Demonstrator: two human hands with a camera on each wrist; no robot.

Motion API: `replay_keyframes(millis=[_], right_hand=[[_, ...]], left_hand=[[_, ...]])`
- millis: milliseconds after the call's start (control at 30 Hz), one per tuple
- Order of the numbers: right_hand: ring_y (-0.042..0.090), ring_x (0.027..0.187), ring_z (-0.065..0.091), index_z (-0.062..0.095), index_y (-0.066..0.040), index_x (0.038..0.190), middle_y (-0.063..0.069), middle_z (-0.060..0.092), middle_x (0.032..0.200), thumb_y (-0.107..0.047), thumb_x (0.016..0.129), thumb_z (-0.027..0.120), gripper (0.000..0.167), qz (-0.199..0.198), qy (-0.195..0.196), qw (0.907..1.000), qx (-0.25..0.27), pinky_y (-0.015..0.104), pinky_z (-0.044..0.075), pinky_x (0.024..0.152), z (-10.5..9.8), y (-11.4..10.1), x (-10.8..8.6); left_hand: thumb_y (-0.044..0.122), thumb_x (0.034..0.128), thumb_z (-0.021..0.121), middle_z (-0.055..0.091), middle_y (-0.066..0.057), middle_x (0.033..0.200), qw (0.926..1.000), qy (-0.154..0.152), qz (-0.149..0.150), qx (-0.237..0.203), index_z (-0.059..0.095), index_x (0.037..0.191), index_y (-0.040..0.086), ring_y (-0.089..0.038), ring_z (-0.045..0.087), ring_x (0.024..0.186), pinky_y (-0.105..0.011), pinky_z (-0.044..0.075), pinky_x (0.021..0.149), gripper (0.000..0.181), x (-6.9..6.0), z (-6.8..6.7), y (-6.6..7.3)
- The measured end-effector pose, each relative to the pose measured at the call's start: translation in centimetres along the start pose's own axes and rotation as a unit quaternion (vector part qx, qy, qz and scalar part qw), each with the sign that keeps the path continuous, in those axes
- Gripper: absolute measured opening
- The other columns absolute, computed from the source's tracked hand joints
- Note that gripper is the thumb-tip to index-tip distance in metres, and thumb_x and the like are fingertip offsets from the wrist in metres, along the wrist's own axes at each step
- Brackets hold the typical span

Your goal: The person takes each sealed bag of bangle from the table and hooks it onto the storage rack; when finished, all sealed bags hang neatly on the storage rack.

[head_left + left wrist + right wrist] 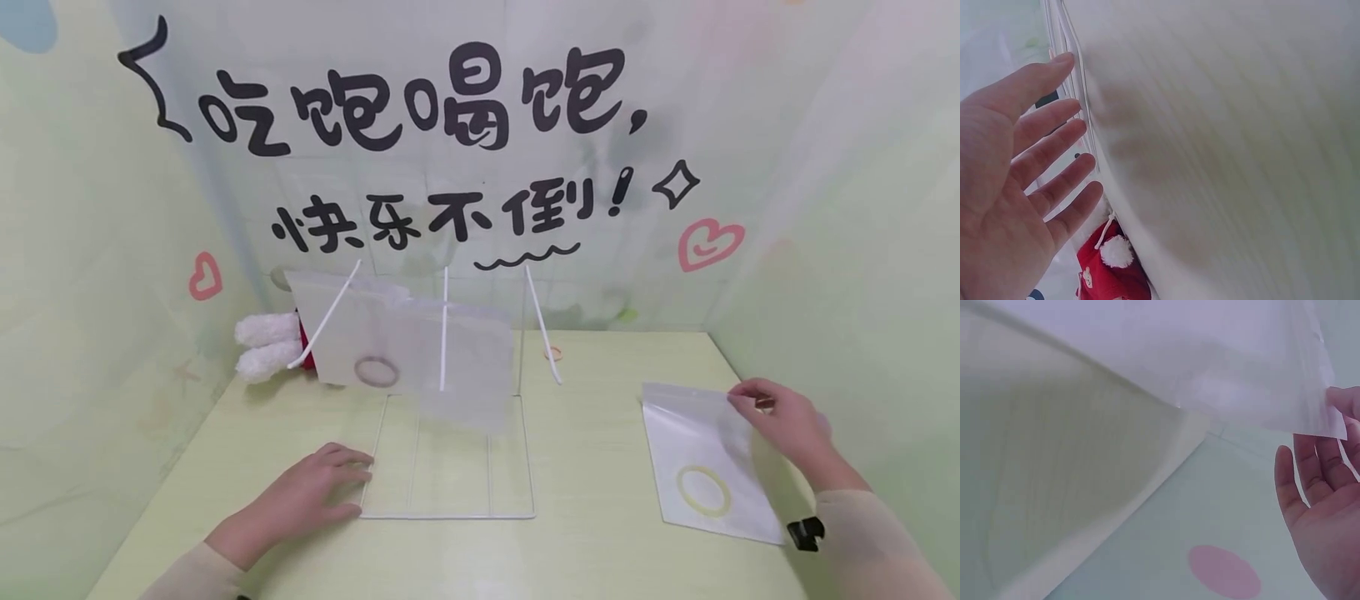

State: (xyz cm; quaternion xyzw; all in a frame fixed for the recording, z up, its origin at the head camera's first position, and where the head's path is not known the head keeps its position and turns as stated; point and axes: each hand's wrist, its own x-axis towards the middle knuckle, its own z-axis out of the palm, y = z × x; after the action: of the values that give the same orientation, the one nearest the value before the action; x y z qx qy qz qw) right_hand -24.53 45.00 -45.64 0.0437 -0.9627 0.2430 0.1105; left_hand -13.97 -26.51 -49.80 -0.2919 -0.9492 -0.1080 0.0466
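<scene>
A white wire rack (447, 517) stands mid-table in the head view, with three prongs slanting forward. Two translucent flat bags (483, 358) hang at its left and middle prongs; a dark ring shows on the left one. My left hand (311, 496) lies at the left side of the rack's base, fingertips at the wire. In the left wrist view its fingers (1054, 147) are spread and hold nothing. At the right, my right hand (787, 425) pinches the upper right corner of another flat bag (675, 425), which shows a yellow ring (703, 491).
A plush thing with white fluffy ends (266, 346) and red cloth (1113, 265) lies behind the rack at the left. A small orange ring (552, 353) is near the right prong. Printed curtains (480, 25) surround the table (585, 533).
</scene>
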Motion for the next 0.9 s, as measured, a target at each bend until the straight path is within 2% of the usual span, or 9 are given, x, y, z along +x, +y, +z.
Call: replay_keyframes(millis=[100,233,333,433,567,633,800,900], right_hand=[[-0.023,0.082,0.044,0.072,-0.017,0.111,0.008,0.075,0.107,-0.041,0.101,0.066,0.027,0.002,0.006,1.0,-0.004,0.025,0.043,0.067,-0.5,-0.8,-0.7],[-0.026,0.083,0.042,0.072,-0.02,0.109,-0.008,0.074,0.1,-0.04,0.101,0.066,0.023,-0.008,0.017,0.9998,-0.007,0.023,0.044,0.065,-0.9,-1.7,-1.3],[-0.025,0.083,0.044,0.072,-0.019,0.109,-0.019,0.069,0.097,-0.037,0.101,0.067,0.02,-0.018,0.026,0.9994,0.012,0.021,0.047,0.06,-1.1,-2.6,-1.6],[-0.021,0.085,0.047,0.072,-0.017,0.109,-0.022,0.068,0.096,-0.034,0.101,0.067,0.019,-0.027,0.036,0.9984,0.034,0.02,0.048,0.058,-1.4,-3.5,-1.9],[-0.019,0.087,0.048,0.072,-0.018,0.108,-0.014,0.072,0.097,-0.032,0.101,0.067,0.016,-0.044,0.054,0.9963,0.05,0.019,0.048,0.057,-2.1,-5.0,-2.4],[-0.018,0.088,0.049,0.072,-0.019,0.108,-0.014,0.072,0.096,-0.029,0.101,0.067,0.013,-0.055,0.062,0.9949,0.057,0.018,0.048,0.057,-2.4,-5.9,-2.6],[-0.018,0.087,0.051,0.073,-0.017,0.104,-0.031,0.065,0.093,-0.02,0.099,0.07,0.007,-0.082,0.089,0.9902,0.07,0.014,0.045,0.058,-3.1,-8.1,-2.9],[-0.017,0.087,0.052,0.074,-0.016,0.103,-0.034,0.062,0.092,-0.017,0.097,0.072,0.007,-0.09,0.101,0.9878,0.077,0.012,0.043,0.059,-3.4,-9.1,-3.1]], left_hand=[[0.034,0.0827,0.085,0.067,0.006,0.134,1.0,0.0,0.002,0.0,0.077,0.12,0.018,-0.021,0.06,0.121,-0.046,0.056,0.1,0.042,0.1,-0.1,0.1],[0.033,0.0814,0.086,0.068,0.005,0.133,1.0,0.001,0.004,0.005,0.078,0.119,0.017,-0.022,0.06,0.121,-0.047,0.056,0.1,0.041,0.2,-0.5,0.3],[0.033,0.0808,0.087,0.068,0.004,0.133,1.0,0.002,0.004,0.007,0.078,0.118,0.016,-0.023,0.06,0.121,-0.047,0.056,0.1,0.042,0.2,-0.7,0.3],[0.033,0.0805,0.086,0.069,0.003,0.133,1.0,0.003,0.003,0.005,0.078,0.117,0.015,-0.024,0.061,0.121,-0.048,0.056,0.1,0.042,0.1,-0.8,0.4],[0.032,0.08,0.087,0.069,0.002,0.132,1.0,0.005,0.004,-0.001,0.078,0.117,0.015,-0.024,0.061,0.12,-0.048,0.056,0.1,0.042,0.1,-0.6,0.4],[0.032,0.0799,0.087,0.069,0.003,0.132,1.0,0.006,0.003,-0.003,0.078,0.117,0.015,-0.023,0.061,0.12,-0.048,0.056,0.099,0.042,0.1,-0.5,0.5],[0.033,0.0806,0.086,0.068,0.003,0.133,1.0,0.002,-0.003,-0.005,0.078,0.118,0.016,-0.023,0.061,0.12,-0.048,0.056,0.1,0.042,0.1,-0.4,0.5],[0.033,0.0811,0.086,0.068,0.003,0.134,1.0,0.0,-0.005,-0.004,0.077,0.118,0.016,-0.024,0.061,0.121,-0.049,0.056,0.101,0.042,0.1,-0.5,0.6]])
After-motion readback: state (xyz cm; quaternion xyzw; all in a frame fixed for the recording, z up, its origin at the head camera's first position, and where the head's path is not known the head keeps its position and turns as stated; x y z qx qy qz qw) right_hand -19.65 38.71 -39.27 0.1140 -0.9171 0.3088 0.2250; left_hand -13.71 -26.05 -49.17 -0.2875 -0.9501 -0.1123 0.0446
